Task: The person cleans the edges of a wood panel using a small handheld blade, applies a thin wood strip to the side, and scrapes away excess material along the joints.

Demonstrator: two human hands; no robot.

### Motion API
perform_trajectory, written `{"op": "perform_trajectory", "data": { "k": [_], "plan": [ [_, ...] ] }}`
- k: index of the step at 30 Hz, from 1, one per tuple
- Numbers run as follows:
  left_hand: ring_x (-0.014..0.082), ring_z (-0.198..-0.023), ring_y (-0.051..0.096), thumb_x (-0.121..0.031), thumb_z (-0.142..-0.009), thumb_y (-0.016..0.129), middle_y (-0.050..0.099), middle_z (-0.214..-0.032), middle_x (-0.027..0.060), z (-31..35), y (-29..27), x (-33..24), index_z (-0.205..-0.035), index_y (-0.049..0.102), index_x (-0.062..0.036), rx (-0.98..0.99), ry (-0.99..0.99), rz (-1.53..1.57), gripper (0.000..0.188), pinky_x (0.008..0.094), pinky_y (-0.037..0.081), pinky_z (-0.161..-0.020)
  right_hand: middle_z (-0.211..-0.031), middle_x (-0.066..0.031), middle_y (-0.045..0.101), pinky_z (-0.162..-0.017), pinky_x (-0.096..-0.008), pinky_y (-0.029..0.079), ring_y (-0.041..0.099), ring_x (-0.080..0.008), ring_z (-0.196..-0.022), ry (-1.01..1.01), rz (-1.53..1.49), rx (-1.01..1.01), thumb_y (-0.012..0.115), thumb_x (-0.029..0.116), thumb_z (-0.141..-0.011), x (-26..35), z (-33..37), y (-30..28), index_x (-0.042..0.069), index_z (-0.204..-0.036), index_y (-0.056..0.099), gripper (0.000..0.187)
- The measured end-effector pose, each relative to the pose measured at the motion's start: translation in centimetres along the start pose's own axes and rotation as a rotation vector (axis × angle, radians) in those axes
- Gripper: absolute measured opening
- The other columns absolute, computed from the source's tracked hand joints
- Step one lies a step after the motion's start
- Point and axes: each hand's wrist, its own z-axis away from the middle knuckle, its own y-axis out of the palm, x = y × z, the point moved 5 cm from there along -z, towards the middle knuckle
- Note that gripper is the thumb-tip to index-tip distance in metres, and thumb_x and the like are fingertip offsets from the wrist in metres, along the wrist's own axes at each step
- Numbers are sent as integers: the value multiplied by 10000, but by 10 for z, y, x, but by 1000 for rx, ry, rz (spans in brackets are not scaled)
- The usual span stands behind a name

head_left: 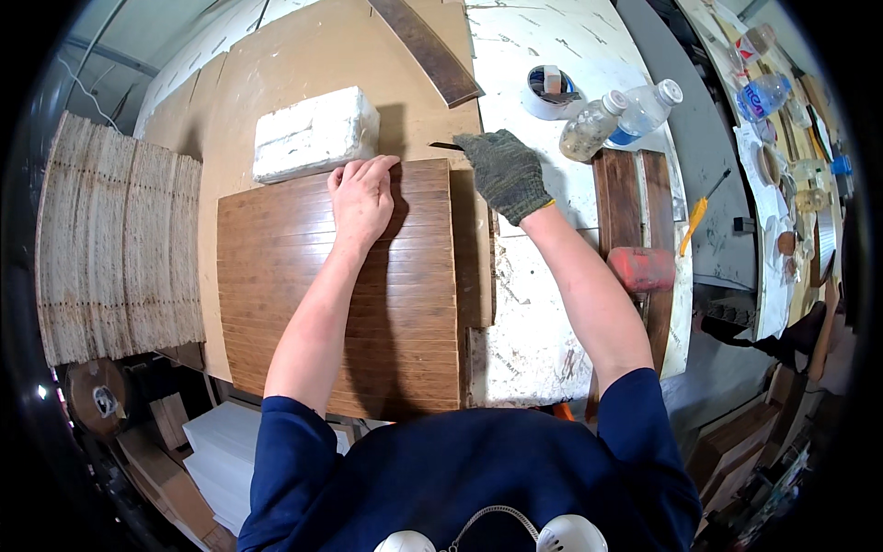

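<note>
My bare left hand (361, 204) rests on the far edge of a brown wood-strip panel (276, 276), its fingers stretched out and pointing to the right. Just beyond the fingers, a white wrapped block (317, 133) lies along that same edge. My right hand (506, 175) wears a dark knitted glove and is closed. Out of its fingers a thin dark blade-like strip (446, 145) sticks toward the left, past the panel's far right corner. The glove hides the rest of that strip, so its exact kind cannot be told.
Stacked panels (120, 239) stand on edge at the left. To the right are a round tub (547, 97) with dark pieces, two bottles (593, 127), a red mallet head (641, 270) and a yellow-handled screwdriver (694, 221). A dark plank (428, 51) lies at the far side.
</note>
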Motion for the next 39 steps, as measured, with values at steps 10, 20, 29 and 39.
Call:
{"op": "perform_trajectory", "data": {
  "k": [10,20,29,39],
  "plan": [
    [177,-1072,557,-96,-928,508,661,-1132,-1,1,0,2,-1101,665,-152,1,-5,4,240,405,306,-1020,-1041,-100,681,-874,-414,502,617,-296,-975,-52,52,80,563,74,-791,5,-4,1,146,-1158,654,385],
    [181,-1070,559,-89,-923,507,668,-1124,2,1,-1,0,-1092,666,-147,-6,5,5,239,399,310,-1019,-971,-100,678,-811,-398,520,613,-282,-923,-135,57,-16,535,48,-819,4,1,5,140,-1164,644,373],
    [185,-1064,565,-87,-916,512,670,-1122,5,1,-2,-2,-1089,667,-141,-15,13,-10,238,398,318,-1015,-998,-106,690,-833,-413,516,624,-295,-930,-120,31,-10,571,80,-788,3,0,7,143,-1141,661,370],
    [185,-1050,569,-73,-902,522,674,-1089,3,1,-2,0,-1071,671,-144,-40,22,-8,236,399,326,-1007,-996,-106,688,-802,-422,528,640,-309,-936,-82,122,134,560,83,-816,11,-2,4,151,-1198,623,393]
  ]
}}
